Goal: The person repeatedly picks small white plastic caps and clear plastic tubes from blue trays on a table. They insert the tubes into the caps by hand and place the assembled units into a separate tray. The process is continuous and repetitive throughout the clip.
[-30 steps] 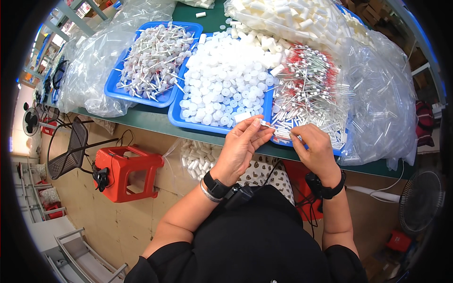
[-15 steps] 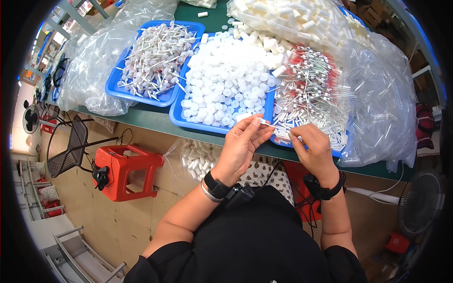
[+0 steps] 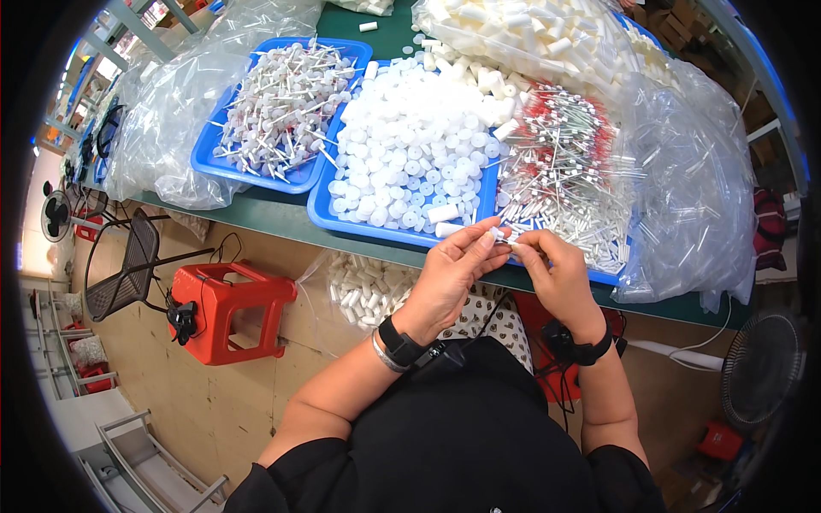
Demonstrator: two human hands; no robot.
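My left hand (image 3: 453,272) is closed in a pinch around a small white plastic part (image 3: 497,232) at its fingertips. Close beside it, my right hand (image 3: 558,272) pinches the other end of the piece, a small white tip between thumb and forefinger; the fingers mostly hide it. Both hands meet above the front edge of the table. Behind them, a blue tray (image 3: 342,224) is heaped with white discs (image 3: 402,171) that have centre holes. A white foam-like cylinder (image 3: 448,229) lies by my left fingertips. To the right are thin pins (image 3: 560,162) with red and white ends.
On the left a blue tray (image 3: 201,162) holds disc-and-stem pieces (image 3: 286,107). A clear bag (image 3: 522,38) of white cylinders lies behind. Plastic bags (image 3: 684,188) sit at the right. A red stool (image 3: 231,312) and a fan (image 3: 761,368) stand below the table.
My left hand has moved right and slightly down, and my right hand a little left, so the fingertips now meet. A white cylinder near the left fingertips now shows in the tray.
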